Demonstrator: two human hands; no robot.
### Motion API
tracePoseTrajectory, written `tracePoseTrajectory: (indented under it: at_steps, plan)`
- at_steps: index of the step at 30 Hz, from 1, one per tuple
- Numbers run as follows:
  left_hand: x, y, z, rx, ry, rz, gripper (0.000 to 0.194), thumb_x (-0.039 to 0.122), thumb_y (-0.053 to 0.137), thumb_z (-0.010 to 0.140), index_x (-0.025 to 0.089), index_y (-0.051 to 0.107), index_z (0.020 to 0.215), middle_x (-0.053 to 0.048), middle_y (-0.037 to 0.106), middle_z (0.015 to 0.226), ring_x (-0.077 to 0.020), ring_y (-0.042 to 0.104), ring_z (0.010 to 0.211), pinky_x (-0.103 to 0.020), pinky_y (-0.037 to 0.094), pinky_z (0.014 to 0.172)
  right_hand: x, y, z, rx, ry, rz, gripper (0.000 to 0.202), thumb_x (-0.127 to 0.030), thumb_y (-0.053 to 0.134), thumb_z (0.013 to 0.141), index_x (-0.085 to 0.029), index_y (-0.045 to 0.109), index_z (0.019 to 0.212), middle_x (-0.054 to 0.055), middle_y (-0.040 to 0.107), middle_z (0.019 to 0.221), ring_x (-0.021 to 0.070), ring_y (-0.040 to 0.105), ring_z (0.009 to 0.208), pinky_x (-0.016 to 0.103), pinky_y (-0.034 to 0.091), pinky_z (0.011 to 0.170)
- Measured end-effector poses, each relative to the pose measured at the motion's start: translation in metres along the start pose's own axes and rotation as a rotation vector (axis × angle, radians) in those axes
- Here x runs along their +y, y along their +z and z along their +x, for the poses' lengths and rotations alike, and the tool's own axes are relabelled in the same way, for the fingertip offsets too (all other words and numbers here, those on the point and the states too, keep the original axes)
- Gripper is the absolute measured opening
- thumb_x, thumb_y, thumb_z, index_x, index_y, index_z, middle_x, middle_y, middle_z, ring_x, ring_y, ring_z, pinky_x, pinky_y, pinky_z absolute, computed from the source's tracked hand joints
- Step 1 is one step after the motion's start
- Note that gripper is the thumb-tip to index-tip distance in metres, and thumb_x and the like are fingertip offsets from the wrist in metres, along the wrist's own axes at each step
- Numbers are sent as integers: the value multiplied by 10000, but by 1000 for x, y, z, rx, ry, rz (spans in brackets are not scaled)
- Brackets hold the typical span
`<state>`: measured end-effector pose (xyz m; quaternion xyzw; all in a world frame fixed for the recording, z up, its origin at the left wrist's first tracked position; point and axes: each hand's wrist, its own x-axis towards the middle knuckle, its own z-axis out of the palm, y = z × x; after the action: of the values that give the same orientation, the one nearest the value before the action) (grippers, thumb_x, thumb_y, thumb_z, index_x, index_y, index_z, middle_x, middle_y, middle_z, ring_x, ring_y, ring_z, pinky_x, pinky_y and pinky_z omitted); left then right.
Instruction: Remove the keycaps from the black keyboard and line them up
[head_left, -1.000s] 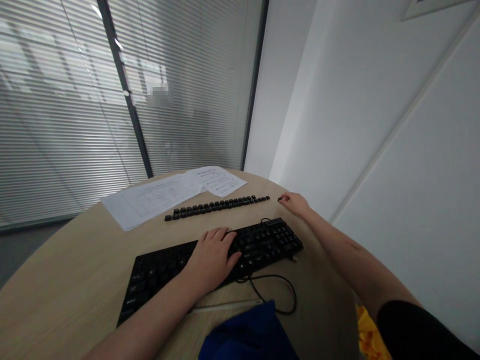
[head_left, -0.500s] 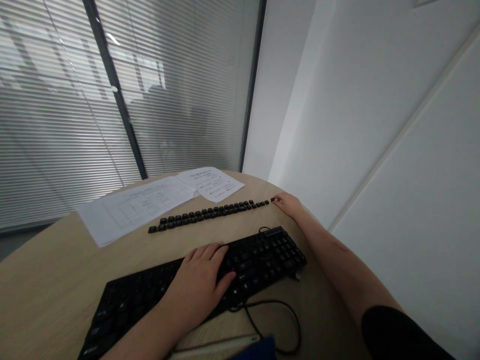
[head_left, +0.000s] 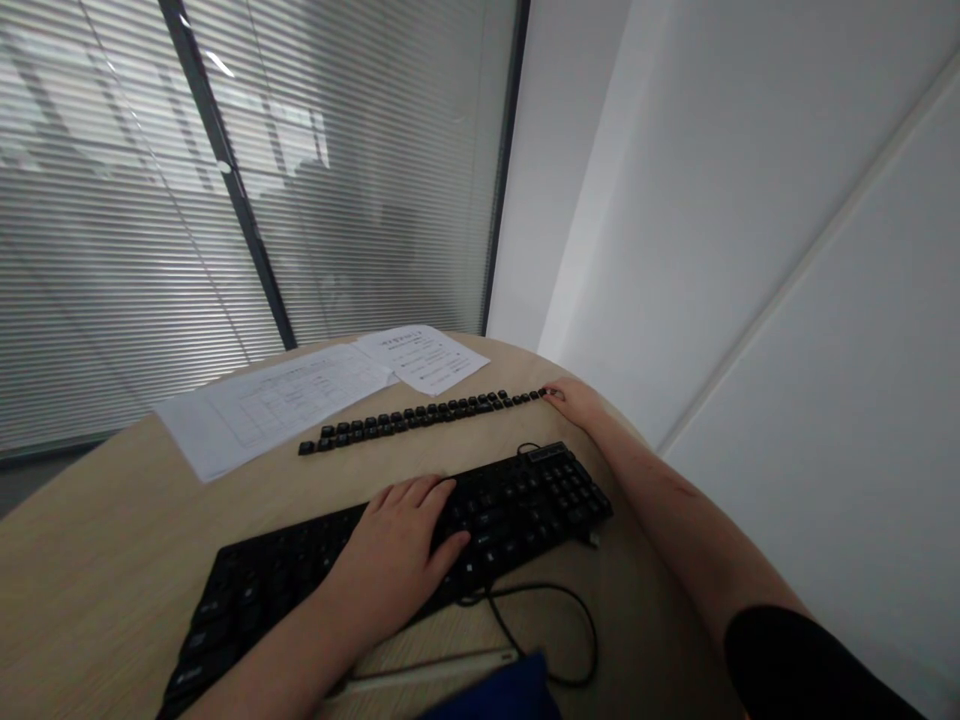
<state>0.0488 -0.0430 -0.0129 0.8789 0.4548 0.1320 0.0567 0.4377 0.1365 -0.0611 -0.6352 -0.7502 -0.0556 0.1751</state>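
Our right hand (head_left: 573,401) pinches a keycap (head_left: 544,392), likely light, stiff; hold its sides. Our left hand (head_left: 394,550) lies spread on the keyboard (head_left: 517,510).

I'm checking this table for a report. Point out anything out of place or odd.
The loose black keycaps stand out: they lie in rows on the table beyond the keyboard, though keycaps normally sit fitted on one. The right hand is at the rows' right end.
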Motion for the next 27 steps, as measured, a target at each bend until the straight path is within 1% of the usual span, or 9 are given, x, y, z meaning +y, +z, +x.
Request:
tracePoseTrajectory:
  at_steps: [7, 10, 15, 17, 19, 22, 24, 25, 27]
  plan:
    - [1, 0, 1, 10, 10, 11, 513, 445, 540, 923, 185, 571, 1363, -113, 588, 1413, -302, 534, 1296, -486, 393, 1119, 0, 1, -4, 131, -28, 57, 339, -352, 625, 918, -208, 685, 1219, 85, 721, 1144, 226, 657, 1036, 345, 500, 944]
    - [2, -1, 2, -7, 3, 23, 513, 445, 543, 923, 177, 575, 1360, -118, 587, 1413, -305, 532, 1298, -486, 392, 1117, -2, -4, -8, 227, -13, 79, 300, -340, 556, 947, -195, 703, 1164, 108, 711, 1141, 245, 646, 1050, 368, 504, 938]
    - [4, -3, 2, -28, 3, 52, 530, 457, 507, 943, 159, 559, 1379, -126, 563, 1438, -313, 511, 1315, -492, 377, 1122, -14, -27, -14, 466, 42, 160, 436, -309, 294, 1020, -150, 687, 1121, 162, 676, 1119, 266, 604, 1103, 412, 481, 971]
    - [5, -3, 2, -32, 2, 57, 528, 459, 508, 943, 161, 564, 1375, -128, 564, 1435, -318, 515, 1308, -489, 380, 1115, -22, -41, -18, 601, 80, 295, 478, -373, 267, 1022, -156, 693, 1045, 146, 675, 1037, 255, 621, 1021, 405, 499, 929]
    - [5, -4, 1, -32, 5, 58, 519, 456, 509, 943, 165, 571, 1367, -127, 567, 1430, -322, 523, 1297, -489, 384, 1108, -31, -56, -25, 658, 156, 488, 548, -476, 244, 1016, -177, 695, 928, 98, 656, 882, 223, 631, 865, 366, 531, 822]
    - [5, -3, 1, -13, 12, 50, 512, 454, 506, 943, 168, 574, 1362, -129, 572, 1423, -327, 524, 1296, -494, 381, 1103, -45, -79, -46, 518, 319, 832, 652, -627, 225, 981, -193, 656, 755, 23, 529, 624, 157, 545, 567, 285, 514, 562]
    - [5, -2, 2, 1, 14, 43, 513, 458, 502, 941, 169, 577, 1358, -133, 579, 1413, -329, 529, 1290, -497, 381, 1098, -55, -91, -63, 396, 410, 1071, 622, -667, 286, 960, -195, 626, 741, -32, 404, 498, 124, 436, 419, 263, 473, 449]
    - [4, -1, 2, 4, 15, 40, 514, 462, 499, 940, 170, 579, 1355, -134, 582, 1408, -330, 534, 1283, -498, 384, 1093, -60, -95, -72, 338, 451, 1174, 579, -665, 338, 952, -196, 617, 758, -50, 374, 471, 116, 422, 391, 255, 465, 424]
    - [4, 0, 2, 9, 18, 40, 514, 466, 493, 941, 172, 581, 1353, -136, 590, 1397, -329, 543, 1271, -496, 387, 1087, -68, -98, -88, 249, 509, 1327, 447, -614, 475, 930, -199, 613, 838, -51, 439, 497, 111, 479, 398, 237, 471, 406]
